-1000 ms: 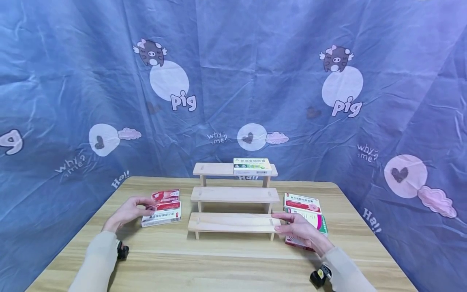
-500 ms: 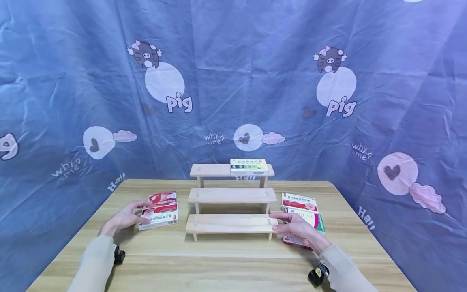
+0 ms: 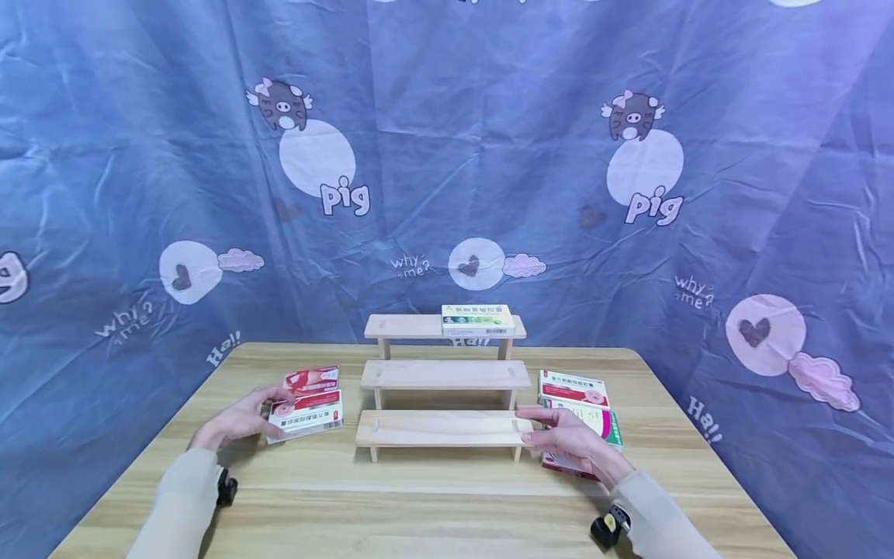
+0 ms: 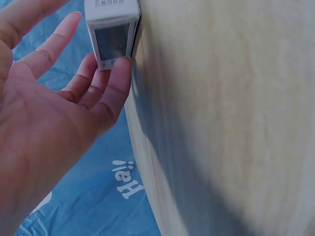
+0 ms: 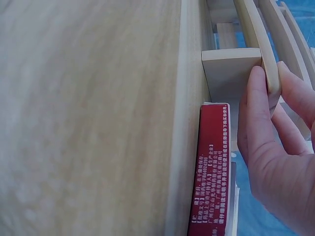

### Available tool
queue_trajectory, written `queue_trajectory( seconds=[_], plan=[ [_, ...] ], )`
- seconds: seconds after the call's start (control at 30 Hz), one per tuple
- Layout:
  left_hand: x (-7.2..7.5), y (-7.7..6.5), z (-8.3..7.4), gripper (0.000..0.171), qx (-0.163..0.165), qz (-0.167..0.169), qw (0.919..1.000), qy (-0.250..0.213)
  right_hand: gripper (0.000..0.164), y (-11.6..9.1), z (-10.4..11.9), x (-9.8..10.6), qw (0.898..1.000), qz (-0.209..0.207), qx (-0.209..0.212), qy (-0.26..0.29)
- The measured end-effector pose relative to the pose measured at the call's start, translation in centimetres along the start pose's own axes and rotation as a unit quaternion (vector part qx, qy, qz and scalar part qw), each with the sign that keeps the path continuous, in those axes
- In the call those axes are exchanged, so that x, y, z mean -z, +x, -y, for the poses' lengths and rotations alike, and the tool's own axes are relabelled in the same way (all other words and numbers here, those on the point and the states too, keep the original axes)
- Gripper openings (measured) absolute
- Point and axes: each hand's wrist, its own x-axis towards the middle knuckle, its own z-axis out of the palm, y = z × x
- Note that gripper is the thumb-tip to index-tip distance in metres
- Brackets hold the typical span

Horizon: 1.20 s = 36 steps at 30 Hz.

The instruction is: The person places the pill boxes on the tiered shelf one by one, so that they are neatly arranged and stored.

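A wooden three-tier display stand [image 3: 444, 374] stands mid-table. My right hand [image 3: 574, 441] pinches the right end of its lowest shelf; the right wrist view shows thumb and fingers [image 5: 258, 93] on both sides of the board. My left hand [image 3: 233, 419] is at the left end of a red-and-white medicine box [image 3: 307, 415], lying flat. In the left wrist view, some fingertips touch the end of this box [image 4: 113, 42], while other fingers spread apart from it. Behind it lies a red medicine box [image 3: 313, 380]. A green-and-white medicine box [image 3: 478, 319] rests on the top shelf, right half.
Right of the stand, several medicine boxes lie in a row: a red-and-white box [image 3: 574, 388], a green-and-magenta box [image 3: 606, 425] and a dark red box [image 5: 214, 162] partly behind my right hand. A blue patterned curtain [image 3: 447, 155] surrounds the wooden table [image 3: 391, 512].
My left thumb has slid off the top of the red-and-white box towards its near left corner. That box has turned slightly. The right hand keeps its hold on the stand. The head view shifted slightly.
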Motion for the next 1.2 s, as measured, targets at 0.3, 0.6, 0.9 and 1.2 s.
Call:
queue_trajectory(
  seconds=[0.3, 0.6, 0.9, 1.2],
  plan=[
    [0.5, -0.3, -0.5, 0.074, -0.003, 0.060, 0.9981, 0.015, 0.056, 0.0, 0.1, 0.2, 1.000, -0.005, -0.001, 0.003],
    [0.4, -0.6, -0.7, 0.075, 0.015, 0.073, 0.9970, 0.018, 0.053, 0.1, 0.1, 0.2, 1.000, -0.001, -0.001, 0.015],
    [0.2, -0.9, 0.3, 0.077, -0.011, 0.042, 0.9991, 0.002, 0.057, 0.1, -0.2, 0.1, 1.000, 0.005, -0.004, 0.003],
    [1.6, -1.2, -0.7, 0.086, -0.035, 0.037, 0.9941, -0.096, 0.058, 0.0, -0.2, 0.1, 1.000, 0.007, 0.002, 0.016]
  ],
)
